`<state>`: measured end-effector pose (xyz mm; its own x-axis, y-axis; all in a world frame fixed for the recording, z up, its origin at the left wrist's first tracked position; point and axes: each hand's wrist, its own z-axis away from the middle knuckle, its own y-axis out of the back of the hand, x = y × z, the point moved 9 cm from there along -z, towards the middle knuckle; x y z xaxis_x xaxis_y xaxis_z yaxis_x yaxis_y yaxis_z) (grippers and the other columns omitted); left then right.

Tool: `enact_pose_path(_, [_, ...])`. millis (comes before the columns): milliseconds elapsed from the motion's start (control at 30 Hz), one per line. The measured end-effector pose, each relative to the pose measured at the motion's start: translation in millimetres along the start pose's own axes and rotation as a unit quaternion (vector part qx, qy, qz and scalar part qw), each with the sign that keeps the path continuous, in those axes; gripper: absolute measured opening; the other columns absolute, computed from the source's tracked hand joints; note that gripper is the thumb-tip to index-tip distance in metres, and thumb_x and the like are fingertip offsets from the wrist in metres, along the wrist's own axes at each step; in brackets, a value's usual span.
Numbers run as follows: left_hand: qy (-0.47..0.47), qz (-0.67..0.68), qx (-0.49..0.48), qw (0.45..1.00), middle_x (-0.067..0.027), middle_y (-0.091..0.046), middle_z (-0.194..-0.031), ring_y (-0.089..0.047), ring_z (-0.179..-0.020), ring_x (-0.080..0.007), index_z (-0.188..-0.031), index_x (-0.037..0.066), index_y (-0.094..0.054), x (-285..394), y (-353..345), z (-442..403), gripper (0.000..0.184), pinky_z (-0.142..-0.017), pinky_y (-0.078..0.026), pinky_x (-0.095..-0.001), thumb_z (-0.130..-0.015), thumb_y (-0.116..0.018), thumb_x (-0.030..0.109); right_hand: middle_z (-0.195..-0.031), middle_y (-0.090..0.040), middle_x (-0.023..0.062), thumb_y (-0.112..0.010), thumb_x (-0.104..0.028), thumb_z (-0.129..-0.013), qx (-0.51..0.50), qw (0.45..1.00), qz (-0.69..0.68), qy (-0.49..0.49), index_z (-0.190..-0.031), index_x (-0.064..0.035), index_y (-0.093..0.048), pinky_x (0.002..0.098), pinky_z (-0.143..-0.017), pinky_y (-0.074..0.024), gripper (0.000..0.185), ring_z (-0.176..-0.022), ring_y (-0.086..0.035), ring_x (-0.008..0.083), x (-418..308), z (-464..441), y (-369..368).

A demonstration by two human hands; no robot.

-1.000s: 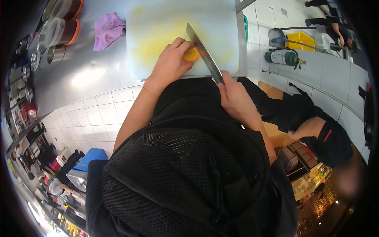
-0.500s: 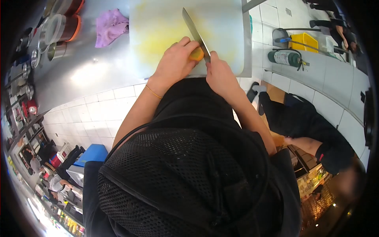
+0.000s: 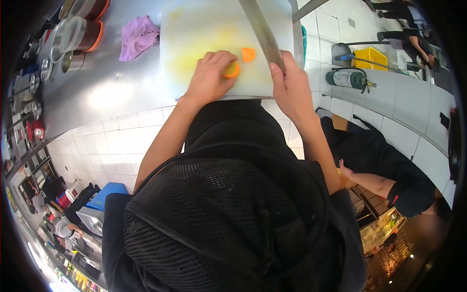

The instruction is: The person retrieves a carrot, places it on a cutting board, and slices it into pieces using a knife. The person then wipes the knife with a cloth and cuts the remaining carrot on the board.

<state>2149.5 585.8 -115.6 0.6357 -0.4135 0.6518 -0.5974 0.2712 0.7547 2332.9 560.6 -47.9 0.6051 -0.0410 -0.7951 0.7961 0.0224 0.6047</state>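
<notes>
My left hand (image 3: 210, 75) is closed around a thick piece of carrot (image 3: 232, 70) on a white cutting board (image 3: 194, 29), its round orange cut end facing right. Just beyond my fingertips lies a flat orange carrot slice (image 3: 248, 54). My right hand (image 3: 293, 83) grips a long kitchen knife (image 3: 265, 36) by its handle, which my fingers mostly hide. The blade points away from me and to the left, right of the slice and apart from it. Yellow stains mark the board.
Left of the board, a purple cloth (image 3: 139, 38) lies on the steel counter (image 3: 116, 73). Lidded tubs (image 3: 80, 34) and a metal pot (image 3: 73, 61) stand farther left. At right are a fire extinguisher (image 3: 346, 78), a yellow bucket (image 3: 369, 57) and a co-worker in black (image 3: 379, 151).
The knife has come away from the carrot, moving right and up with my right hand. A carrot slice now lies separate on the board. My left hand has shifted slightly left with the carrot.
</notes>
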Motion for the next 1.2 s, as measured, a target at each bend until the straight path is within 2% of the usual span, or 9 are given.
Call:
enact_pose_path(167, [0.060, -0.009, 0.072, 0.996, -0.0127, -0.061, -0.139, -0.058, -0.124, -0.0359, -0.141, 0.011, -0.058, -27, 22, 25, 0.065, -0.109, -0.048, -0.0449, -0.081, -0.081, 0.010, -0.076, -0.065, 0.0268, -0.057, -0.014, -0.104, -0.009, 1.000, -0.007, 0.006, -0.128, -0.0032, -0.055, 0.0570, -0.067, -0.0468, 0.026, -0.075, -0.064, 0.0515, -2, 10, 9])
enact_pose_path(233, [0.122, 0.105, 0.038, 0.986, -0.0119, -0.056, -0.148, -0.057, -0.130, -0.0343, -0.150, 0.012, -0.052, -38, 26, 34, 0.072, -0.107, -0.050, -0.0470, -0.082, -0.075, 0.005, -0.077, -0.065, 0.0278, -0.056, -0.013, -0.104, -0.031, 0.999, -0.004, 0.008, -0.128, -0.0027, -0.055, 0.0573, -0.069, -0.0471, 0.026, -0.077, -0.064, 0.0518, 5, 15, 5])
enact_pose_path(300, [0.121, 0.114, 0.019, 0.986, -0.0111, -0.053, -0.151, -0.056, -0.132, -0.0336, -0.154, 0.013, -0.048, -45, 32, 35, 0.075, -0.107, -0.051, -0.0478, -0.082, -0.070, 0.002, -0.081, -0.066, 0.0304, -0.056, -0.013, -0.103, -0.140, 0.988, 0.037, -0.052, -0.128, -0.0015, -0.055, 0.0582, -0.073, -0.0474, 0.027, -0.082, -0.065, 0.0530, 25, 35, -10])
enact_pose_path(467, [0.104, 0.100, -0.028, 0.989, -0.0120, -0.054, -0.153, -0.055, -0.134, -0.0337, -0.154, 0.015, -0.049, -52, 29, 22, 0.076, -0.107, -0.051, -0.0464, -0.082, -0.059, -0.005, -0.086, -0.067, 0.0327, -0.057, -0.012, -0.103, -0.203, 0.975, 0.063, -0.066, -0.129, -0.0001, -0.055, 0.0596, -0.076, -0.0472, 0.029, -0.087, -0.064, 0.0546, 69, 69, -25])
enact_pose_path(567, [-0.026, 0.034, -0.043, 0.998, -0.0130, -0.061, -0.143, -0.058, -0.131, -0.0325, -0.151, 0.013, -0.053, -40, 16, 19, 0.072, -0.108, -0.051, -0.0438, -0.082, -0.064, -0.003, -0.088, -0.067, 0.0333, -0.058, -0.011, -0.102, -0.203, 0.975, 0.059, -0.067, -0.129, 0.0002, -0.054, 0.0598, -0.077, -0.0473, 0.030, -0.088, -0.064, 0.0548, 70, 68, -22])
enact_pose_path(667, [0.042, 0.051, 0.019, 0.998, -0.0164, -0.065, -0.133, -0.059, -0.122, -0.0384, -0.145, 0.008, -0.057, -37, 7, 21, 0.067, -0.107, -0.049, -0.0465, -0.080, -0.075, 0.005, -0.090, -0.067, 0.0342, -0.058, -0.011, -0.102, -0.196, 0.977, 0.056, -0.067, -0.130, 0.0007, -0.054, 0.0595, -0.078, -0.0478, 0.031, -0.089, -0.064, 0.0548, 67, 63, -23])
enact_pose_path(733, [0.185, 0.023, 0.141, 0.972, -0.0169, -0.069, -0.118, -0.065, -0.106, -0.0356, -0.148, 0.004, -0.052, -38, 9, 40, 0.084, -0.096, -0.054, -0.0444, -0.076, -0.091, 0.021, -0.091, -0.067, 0.0349, -0.059, -0.012, -0.102, -0.194, 0.977, 0.058, -0.061, -0.130, 0.0011, -0.053, 0.0593, -0.079, -0.0481, 0.031, -0.090, -0.065, 0.0550, 64, 58, -26])
enact_pose_path(867, [0.221, 0.087, 0.187, 0.953, -0.0113, -0.071, -0.093, -0.064, -0.083, -0.0283, -0.158, 0.001, -0.040, -21, -5, 59, 0.114, -0.081, -0.056, -0.0386, -0.067, -0.100, 0.035, -0.091, -0.066, 0.0348, -0.059, -0.013, -0.102, -0.205, 0.976, 0.043, -0.054, -0.133, 0.0004, -0.052, 0.0570, -0.080, -0.0489, 0.034, -0.090, -0.064, 0.0552, 62, 58, -38])
enact_pose_path(1200, [0.081, 0.075, 0.212, 0.971, -0.0150, -0.069, -0.125, -0.067, -0.110, -0.0312, -0.144, 0.003, -0.056, -19, 9, 42, 0.081, -0.098, -0.054, -0.0430, -0.075, -0.093, 0.022, -0.087, -0.067, 0.0352, -0.055, -0.009, -0.103, -0.190, 0.978, 0.065, -0.048, -0.136, -0.0004, -0.049, 0.0622, -0.079, -0.0467, 0.034, -0.088, -0.064, 0.0559, 32, 58, -27])
